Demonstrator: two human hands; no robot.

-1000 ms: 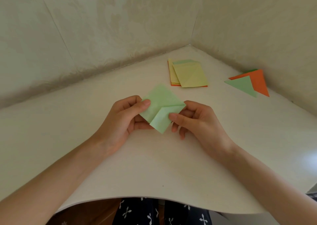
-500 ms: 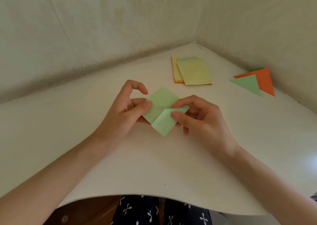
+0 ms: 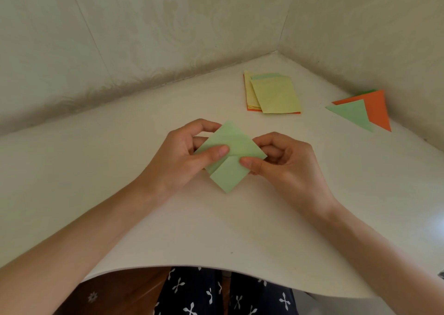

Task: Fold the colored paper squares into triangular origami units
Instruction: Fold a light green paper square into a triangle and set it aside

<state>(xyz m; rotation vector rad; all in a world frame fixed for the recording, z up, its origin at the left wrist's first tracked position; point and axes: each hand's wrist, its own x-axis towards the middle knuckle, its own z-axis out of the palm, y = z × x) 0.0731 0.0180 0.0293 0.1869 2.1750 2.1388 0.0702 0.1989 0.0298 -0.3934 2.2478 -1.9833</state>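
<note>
A light green paper square (image 3: 230,156), partly folded with a flap turned up at its near corner, is held just above the white table (image 3: 216,223). My left hand (image 3: 185,156) pinches its left side, thumb on top and fingers curled behind. My right hand (image 3: 281,158) pinches its right corner, thumb on the flap's edge. Far right lie finished triangles: a green triangle (image 3: 353,116) over an orange triangle (image 3: 377,110).
A stack of flat paper squares (image 3: 274,93), yellow on top with green and orange beneath, lies at the back near the wall corner. Walls close the table on the far and right sides. The table's near edge curves above my lap.
The green paper has been lifted and turned slightly toward me. My left thumb slid further onto the sheet and the fingers closed behind it. My right thumb moved onto the flap's edge.
</note>
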